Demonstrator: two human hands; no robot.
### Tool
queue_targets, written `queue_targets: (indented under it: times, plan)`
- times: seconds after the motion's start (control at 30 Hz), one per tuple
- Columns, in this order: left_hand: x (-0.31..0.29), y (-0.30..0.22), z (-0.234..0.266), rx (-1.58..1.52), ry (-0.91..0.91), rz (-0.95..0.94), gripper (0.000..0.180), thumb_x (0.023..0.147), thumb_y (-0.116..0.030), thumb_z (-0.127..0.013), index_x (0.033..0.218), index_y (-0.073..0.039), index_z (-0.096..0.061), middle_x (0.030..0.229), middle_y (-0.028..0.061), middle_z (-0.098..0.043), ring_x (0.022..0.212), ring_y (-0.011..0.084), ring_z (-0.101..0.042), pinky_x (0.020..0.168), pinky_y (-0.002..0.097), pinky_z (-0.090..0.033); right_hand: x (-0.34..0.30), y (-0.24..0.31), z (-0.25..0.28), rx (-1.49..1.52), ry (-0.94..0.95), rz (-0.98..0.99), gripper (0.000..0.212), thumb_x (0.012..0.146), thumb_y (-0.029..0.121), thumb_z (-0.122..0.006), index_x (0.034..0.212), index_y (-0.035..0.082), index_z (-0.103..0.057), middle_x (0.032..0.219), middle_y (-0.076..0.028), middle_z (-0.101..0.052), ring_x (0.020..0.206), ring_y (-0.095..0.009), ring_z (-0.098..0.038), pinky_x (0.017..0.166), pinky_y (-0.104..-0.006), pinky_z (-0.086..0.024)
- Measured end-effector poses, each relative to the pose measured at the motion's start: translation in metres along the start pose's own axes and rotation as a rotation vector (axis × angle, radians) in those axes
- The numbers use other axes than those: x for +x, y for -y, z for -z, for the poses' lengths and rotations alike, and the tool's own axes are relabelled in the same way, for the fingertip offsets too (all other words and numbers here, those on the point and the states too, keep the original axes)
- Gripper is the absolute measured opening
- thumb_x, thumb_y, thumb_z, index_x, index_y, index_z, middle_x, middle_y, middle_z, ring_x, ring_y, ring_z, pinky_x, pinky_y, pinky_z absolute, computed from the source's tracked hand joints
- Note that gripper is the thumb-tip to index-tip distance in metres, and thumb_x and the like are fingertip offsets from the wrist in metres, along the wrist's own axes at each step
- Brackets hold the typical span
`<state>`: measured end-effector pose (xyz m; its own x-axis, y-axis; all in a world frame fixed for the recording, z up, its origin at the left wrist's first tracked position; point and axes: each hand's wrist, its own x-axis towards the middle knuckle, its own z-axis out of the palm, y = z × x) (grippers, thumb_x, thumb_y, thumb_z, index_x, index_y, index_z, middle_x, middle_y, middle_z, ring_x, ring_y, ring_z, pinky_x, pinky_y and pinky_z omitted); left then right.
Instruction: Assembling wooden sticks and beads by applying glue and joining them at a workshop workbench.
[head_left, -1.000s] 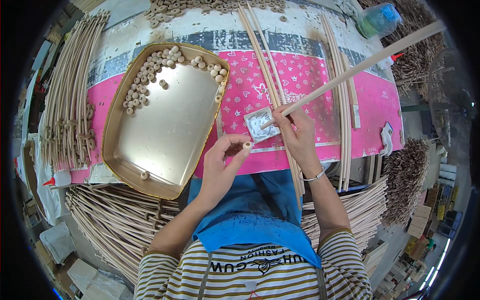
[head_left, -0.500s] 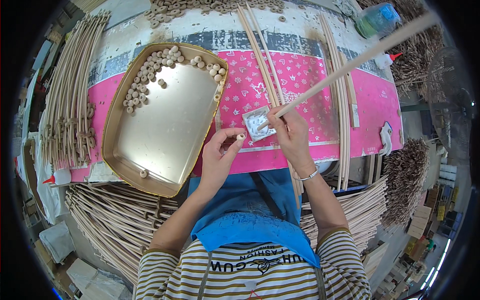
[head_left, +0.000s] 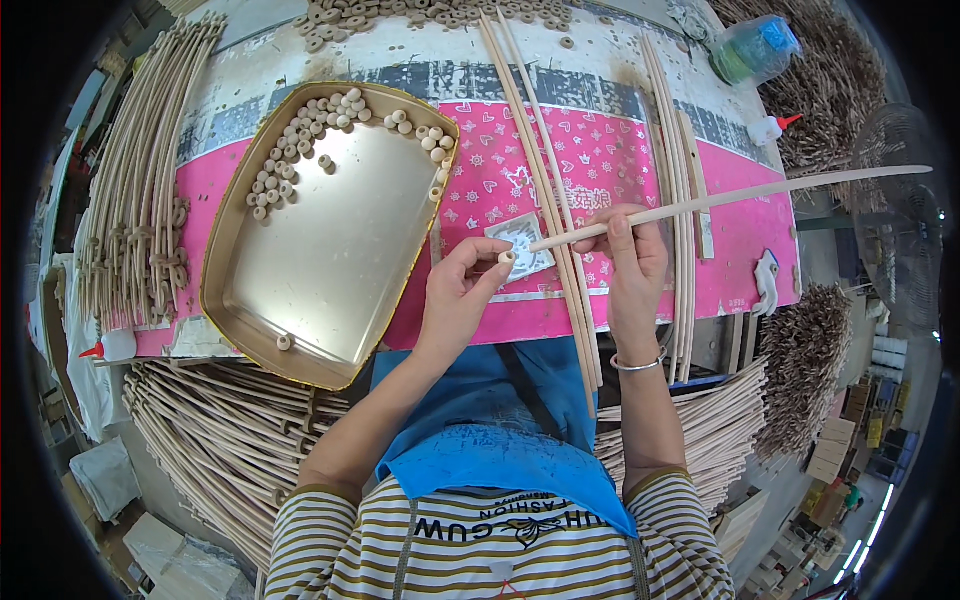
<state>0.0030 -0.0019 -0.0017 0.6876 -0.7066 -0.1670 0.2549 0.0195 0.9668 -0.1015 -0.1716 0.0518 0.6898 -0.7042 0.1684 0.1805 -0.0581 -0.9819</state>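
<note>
A round wooden bead [head_left: 507, 258] with a hole is pinched between the thumb and forefinger of my left hand [head_left: 462, 288]. My right hand [head_left: 630, 262] grips a long pale wooden stick [head_left: 720, 203] near its left end. That end points at the bead, with a small gap between them. The stick's other end reaches far to the right. Just behind the bead lies a small square white tray [head_left: 533, 262] with whitish wet-looking stuff in it. To the left, a gold-coloured tray [head_left: 310, 265] holds many more wooden beads [head_left: 300, 135] along its far side.
Loose wooden sticks [head_left: 540, 160] lie lengthwise on the pink table cover [head_left: 620, 140], with more [head_left: 690, 280] to the right. Bundled sticks [head_left: 140, 180] stand at the left edge. Glue bottles [head_left: 768, 130] with red tips and wooden rings [head_left: 390, 12] are around the table.
The stick has swung from steeply slanted to nearly level, its tip leaving the white tray. My right hand moved right, and my left hand brought the bead slightly right and up.
</note>
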Motion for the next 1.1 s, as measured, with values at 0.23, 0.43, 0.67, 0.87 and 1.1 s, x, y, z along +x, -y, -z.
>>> queue_targets:
  times: [0.23,0.43,0.67,0.87,1.1]
  plan:
    - [-0.003,-0.005,-0.004,-0.011,0.003,-0.012,0.021,0.097,-0.006,-0.066,0.116,0.001,-0.066,0.100,0.0052,-0.068,0.087,0.0091,-0.063,0.080,0.0241,-0.053,-0.007,-0.002,-0.004,0.036,0.035,-0.009,0.019,0.107,0.018,-0.053,0.104,0.002,-0.061,0.089,-0.006,-0.066,0.077,-0.010,-0.065,0.072,-0.0250,-0.055]
    - [-0.009,-0.008,-0.006,0.021,0.017,-0.027,0.020,0.097,-0.007,-0.067,0.116,0.001,-0.067,0.100,0.0049,-0.069,0.088,0.0092,-0.064,0.080,0.0243,-0.053,-0.014,-0.008,-0.002,0.054,0.048,-0.029,0.018,0.107,0.018,-0.053,0.104,0.002,-0.061,0.091,-0.006,-0.067,0.078,-0.011,-0.065,0.072,-0.0244,-0.055]
    - [-0.018,-0.015,-0.003,0.185,-0.042,-0.102,0.018,0.095,-0.006,-0.067,0.112,0.002,-0.069,0.098,0.0046,-0.070,0.088,0.0097,-0.064,0.080,0.0246,-0.052,-0.024,-0.007,-0.009,-0.051,0.099,0.088,0.017,0.107,0.016,-0.054,0.104,0.001,-0.060,0.093,-0.008,-0.067,0.080,-0.012,-0.065,0.073,-0.0249,-0.054]
    - [-0.001,-0.025,-0.007,0.422,0.069,-0.463,0.016,0.093,0.000,-0.065,0.108,0.002,-0.069,0.101,0.0103,-0.069,0.088,0.0146,-0.067,0.080,0.0273,-0.053,-0.045,0.001,-0.009,0.127,-0.105,0.016,0.016,0.108,0.016,-0.050,0.108,0.001,-0.058,0.093,-0.009,-0.065,0.081,-0.013,-0.066,0.074,-0.0272,-0.054]
    - [0.000,-0.016,-0.032,-0.423,0.019,-0.010,0.032,0.102,-0.006,-0.056,0.133,0.001,-0.054,0.112,0.0094,-0.064,0.103,0.0176,-0.066,0.094,0.0332,-0.057,-0.071,-0.017,-0.030,0.104,-0.316,-0.141,0.018,0.108,0.015,-0.049,0.110,0.001,-0.061,0.093,-0.009,-0.069,0.086,-0.015,-0.069,0.080,-0.0298,-0.057]
